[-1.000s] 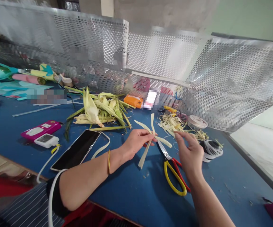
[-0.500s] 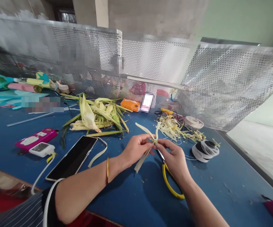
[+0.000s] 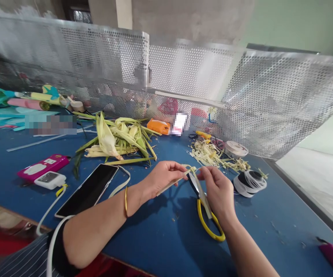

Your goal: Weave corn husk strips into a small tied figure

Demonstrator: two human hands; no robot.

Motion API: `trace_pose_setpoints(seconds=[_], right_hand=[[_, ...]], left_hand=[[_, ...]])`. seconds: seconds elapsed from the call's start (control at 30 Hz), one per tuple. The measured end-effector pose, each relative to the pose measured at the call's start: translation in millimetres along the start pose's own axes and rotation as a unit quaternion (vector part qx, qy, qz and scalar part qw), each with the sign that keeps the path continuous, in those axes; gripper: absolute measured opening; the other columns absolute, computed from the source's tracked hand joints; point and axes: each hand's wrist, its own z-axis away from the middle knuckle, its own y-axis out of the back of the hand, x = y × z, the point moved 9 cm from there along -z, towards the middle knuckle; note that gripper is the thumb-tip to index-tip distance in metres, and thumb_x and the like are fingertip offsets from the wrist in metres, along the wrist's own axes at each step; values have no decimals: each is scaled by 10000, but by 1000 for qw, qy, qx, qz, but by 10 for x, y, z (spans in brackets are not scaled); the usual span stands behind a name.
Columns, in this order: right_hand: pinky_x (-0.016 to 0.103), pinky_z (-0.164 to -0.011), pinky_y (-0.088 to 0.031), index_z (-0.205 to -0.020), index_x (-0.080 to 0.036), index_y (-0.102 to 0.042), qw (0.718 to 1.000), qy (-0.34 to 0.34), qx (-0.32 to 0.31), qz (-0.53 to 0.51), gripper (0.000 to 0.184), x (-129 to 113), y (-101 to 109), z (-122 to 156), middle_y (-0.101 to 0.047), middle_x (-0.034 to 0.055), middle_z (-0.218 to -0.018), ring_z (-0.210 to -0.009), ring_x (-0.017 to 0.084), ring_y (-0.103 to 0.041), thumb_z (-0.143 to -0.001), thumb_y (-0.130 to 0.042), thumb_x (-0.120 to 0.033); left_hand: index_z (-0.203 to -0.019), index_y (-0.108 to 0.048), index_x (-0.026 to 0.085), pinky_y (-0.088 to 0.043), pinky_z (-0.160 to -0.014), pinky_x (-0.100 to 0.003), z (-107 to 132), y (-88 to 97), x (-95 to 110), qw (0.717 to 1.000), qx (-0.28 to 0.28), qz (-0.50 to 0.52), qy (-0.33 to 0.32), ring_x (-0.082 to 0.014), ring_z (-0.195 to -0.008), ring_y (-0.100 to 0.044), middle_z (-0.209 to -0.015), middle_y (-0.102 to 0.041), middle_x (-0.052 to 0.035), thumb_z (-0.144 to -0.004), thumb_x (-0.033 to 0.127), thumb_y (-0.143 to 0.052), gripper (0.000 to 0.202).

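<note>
Pale corn husk strips (image 3: 202,194) cross and loop between my hands over the middle of the blue table (image 3: 155,238). My left hand (image 3: 168,177) pinches them between thumb and fingers, with one tail slanting down under the palm. The fingertips of my right hand (image 3: 217,188) are closed on the looped part. From the loop, another tail hangs down to the right. Beneath lie scissors with yellow handles (image 3: 202,219), their blades partly covered by the strip and touching nothing I can make out.
Corn husks (image 3: 126,138) are heaped behind my left hand, husk scraps (image 3: 205,154) behind my right. A thread spool (image 3: 250,184) stands at right. A phone (image 3: 87,190) and a magenta power bank (image 3: 44,167) lie left. Perforated metal sheeting (image 3: 183,77) lines the back edge.
My hands have moved apart, the right one shifting right. The strip ends that stood up above my fingers are now bent over, and one tail hangs down across the scissors.
</note>
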Motion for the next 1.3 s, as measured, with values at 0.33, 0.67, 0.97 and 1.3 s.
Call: trace_pose_setpoints(seconds=[0.33, 0.67, 0.97, 1.3], right_hand=[[384, -952, -467, -1005, -247, -721, 957, 188, -216, -42, 189, -294, -245, 4, -694, 67, -1073, -1062, 236, -625, -863, -597, -263], [360, -841, -496, -1117, -249, -649, 957, 232, -173, 37, 246, -332, -307, 82, -652, 34, -902, -875, 213, -636, -877, -626, -293], [290, -702, -516, -1042, -212, -614, 976, 208, -63, 21, 209, -295, -175, 56, -630, 23, -827, -742, 174, -620, -859, -616, -313], [267, -624, -498, -922, -210, -658, 991, 124, -42, 18, 152, -186, -138, 33, -640, 10, -726, -633, 155, -605, -894, -550, -313]], left_hand=[[-850, -749, 143, -211, -426, -202, -60, 3, -45, 989, -144, 16, 40, -31, -451, -371, -693, -649, -24, -662, 241, -763, 212], [-903, -710, 138, -147, -399, -175, 20, -28, -41, 980, -139, 116, 78, -11, -436, -296, -665, -566, 15, -696, 191, -747, 217], [-953, -708, 134, -247, -388, -138, -54, -6, -135, 964, -130, 208, 107, -1, -419, -360, -715, -619, -5, -754, 118, -681, 202], [-950, -667, 114, -437, -451, -196, -87, 363, -204, 958, 97, 248, 105, -99, -548, -605, -888, -700, -91, -896, 532, -528, 444]])
